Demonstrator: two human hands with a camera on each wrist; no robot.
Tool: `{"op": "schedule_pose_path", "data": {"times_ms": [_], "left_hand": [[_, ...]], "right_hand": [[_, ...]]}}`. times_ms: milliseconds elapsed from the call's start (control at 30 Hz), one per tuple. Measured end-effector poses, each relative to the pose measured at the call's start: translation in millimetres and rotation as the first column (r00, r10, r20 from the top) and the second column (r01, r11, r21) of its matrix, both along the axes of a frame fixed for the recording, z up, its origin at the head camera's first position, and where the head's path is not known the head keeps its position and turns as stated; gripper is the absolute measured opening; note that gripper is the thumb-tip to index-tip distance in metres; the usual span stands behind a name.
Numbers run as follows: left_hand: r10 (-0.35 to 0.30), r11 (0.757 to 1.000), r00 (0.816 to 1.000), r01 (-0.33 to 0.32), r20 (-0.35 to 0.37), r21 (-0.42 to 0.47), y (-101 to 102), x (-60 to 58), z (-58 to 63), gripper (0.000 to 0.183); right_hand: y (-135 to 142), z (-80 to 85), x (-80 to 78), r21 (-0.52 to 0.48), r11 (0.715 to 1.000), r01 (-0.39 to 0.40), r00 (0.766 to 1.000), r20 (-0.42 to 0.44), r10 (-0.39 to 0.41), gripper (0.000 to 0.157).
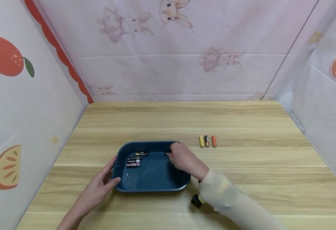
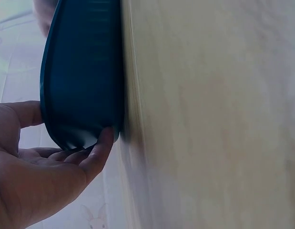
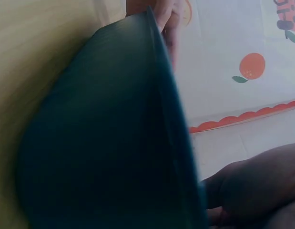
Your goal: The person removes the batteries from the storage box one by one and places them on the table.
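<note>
A dark blue rectangular tray [image 1: 153, 179] sits on the table in the head view. My left hand [image 1: 97, 188] grips its left end, thumb at the rim and fingers spread along the outer wall; the left wrist view shows these fingers [image 2: 97, 155] against the tray's side. Over the right rim reaches my right hand [image 1: 185, 159], its fingertips pinching a small dark battery [image 1: 166, 154] near the back wall, mostly hidden by the hand. Several dark batteries [image 1: 133, 164] lie side by side at the tray's left, with a black and gold battery [image 1: 142, 154] behind them.
On the table right of the tray stand apart a yellow battery [image 1: 201, 141], a black and copper battery [image 1: 206, 141] and an orange battery [image 1: 214, 141]. A black cylindrical object [image 1: 196, 201] is partly hidden by the right sleeve [image 1: 231, 198]. Printed cloth walls surround the table.
</note>
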State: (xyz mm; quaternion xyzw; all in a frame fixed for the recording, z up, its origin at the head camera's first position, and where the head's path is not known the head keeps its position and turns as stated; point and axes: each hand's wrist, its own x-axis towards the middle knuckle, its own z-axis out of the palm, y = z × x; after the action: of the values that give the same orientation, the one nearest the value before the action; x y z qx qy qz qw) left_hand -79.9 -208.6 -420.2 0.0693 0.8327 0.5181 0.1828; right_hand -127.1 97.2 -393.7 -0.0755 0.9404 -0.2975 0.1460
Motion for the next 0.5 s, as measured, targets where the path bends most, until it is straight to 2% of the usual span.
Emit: {"op": "schedule_pose_path", "data": {"times_ms": [133,300,500], "left_hand": [[-0.001,1.000,1.000,0.001,-0.011,0.002,0,0.2,-0.5,0.077],[-0.004,1.000,1.000,0.005,-0.024,0.014,-1,1.2,-1.2,0.076],[0.000,1.000,1.000,0.000,-0.024,0.015,-1,1.1,-0.7,0.076]], "right_hand": [[-9,-6.6,-6.1,0.028,1.000,-0.005,1.000,0.022,0.004,0.017],[-18,-22.5,-8.6,-0.046,0.999,-0.012,1.000,0.012,0.012,0.024],[-20,-30.1,-8.3,-0.122,0.991,-0.060,0.998,-0.008,0.060,0.016]]}}
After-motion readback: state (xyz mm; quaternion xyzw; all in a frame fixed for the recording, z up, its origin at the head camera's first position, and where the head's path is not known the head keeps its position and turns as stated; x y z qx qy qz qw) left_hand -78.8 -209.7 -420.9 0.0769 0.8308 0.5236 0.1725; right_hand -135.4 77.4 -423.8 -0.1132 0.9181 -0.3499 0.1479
